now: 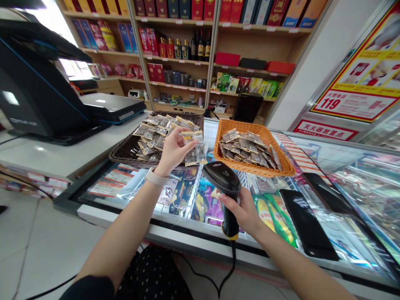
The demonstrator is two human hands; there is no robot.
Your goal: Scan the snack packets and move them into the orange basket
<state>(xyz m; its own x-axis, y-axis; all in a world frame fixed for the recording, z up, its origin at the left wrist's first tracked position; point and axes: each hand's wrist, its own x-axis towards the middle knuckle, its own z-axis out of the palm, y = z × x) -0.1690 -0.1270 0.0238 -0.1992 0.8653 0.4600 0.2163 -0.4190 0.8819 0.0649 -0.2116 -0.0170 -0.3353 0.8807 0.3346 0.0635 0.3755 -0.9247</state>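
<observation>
My left hand [173,151] is raised over the glass counter and pinches a clear snack packet [195,148] by its upper edge, just in front of a dark wicker basket [125,153] heaped with several similar packets. My right hand [243,211] grips the handle of a black barcode scanner [223,179], whose head sits just below and right of the held packet. An orange wicker basket [283,170] to the right holds several more packets.
A black till terminal [37,93] stands on the white counter at left. The glass-topped freezer [343,200] carries two black phones [304,223]. Shelves of boxes and bottles [187,46] line the back wall. A red and yellow poster [364,79] hangs at right.
</observation>
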